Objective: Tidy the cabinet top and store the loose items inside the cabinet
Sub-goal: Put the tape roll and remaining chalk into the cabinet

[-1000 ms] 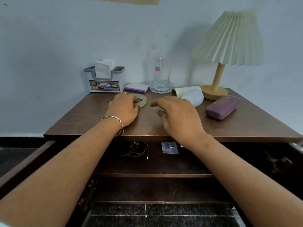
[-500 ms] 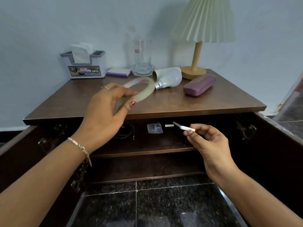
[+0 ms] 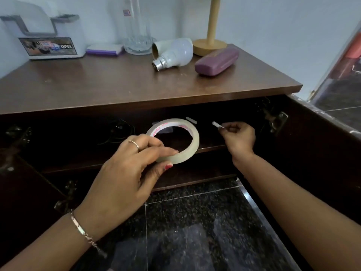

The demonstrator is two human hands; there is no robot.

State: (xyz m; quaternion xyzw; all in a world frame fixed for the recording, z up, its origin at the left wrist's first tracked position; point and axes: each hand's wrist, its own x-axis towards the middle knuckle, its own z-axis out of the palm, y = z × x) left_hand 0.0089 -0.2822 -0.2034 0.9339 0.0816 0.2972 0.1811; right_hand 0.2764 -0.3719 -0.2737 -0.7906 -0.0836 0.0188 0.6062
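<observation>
One tape roll [image 3: 192, 147], pinched at its near rim between the thumb and fingers of the left hand [image 3: 125, 173], held at the level of the open cabinet's upper shelf [image 3: 211, 143]. The right hand [image 3: 239, 136] pinches one small white stick [image 3: 217, 125] over the shelf's right part. A second white stick [image 3: 191, 120] lies on the shelf just to its left. On the worktop [image 3: 97, 85]: one bulb [image 3: 175, 53], one purple case [image 3: 216, 60], one lamp base [image 3: 210, 46], one glass [image 3: 137, 36], one tissue box [image 3: 52, 42], one notepad [image 3: 105, 49]. Half a second ago the tape was up at the worktop edge and is now lower. The right hand has gone further in.
</observation>
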